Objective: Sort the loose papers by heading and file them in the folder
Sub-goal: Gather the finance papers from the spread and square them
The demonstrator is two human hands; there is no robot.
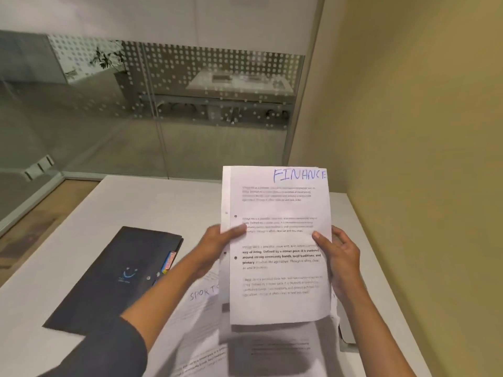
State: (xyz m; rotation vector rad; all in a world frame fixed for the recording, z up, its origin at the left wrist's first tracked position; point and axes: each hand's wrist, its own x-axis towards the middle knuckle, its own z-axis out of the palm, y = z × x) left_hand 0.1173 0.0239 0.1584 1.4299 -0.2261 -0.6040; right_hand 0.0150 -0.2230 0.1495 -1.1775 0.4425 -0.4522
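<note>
Now both hands pinch a FINANCE-headed paper stack (277, 240) upright above the white table (136, 202): left hand (217, 248), right hand (340, 257); SPORTS sheet (204, 295) lies below, beside the dark folder (114, 278)

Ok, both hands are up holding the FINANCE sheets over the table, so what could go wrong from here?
1. The white FINANCE-headed sheets look slightly offset; pinched only at the side edges by the left hand and right hand, one could slip out.
2. The loose SPORTS-headed paper lies right beneath, so a dropped sheet might mix the headings.
3. The dark closed folder lies closed and needs a free hand.
</note>
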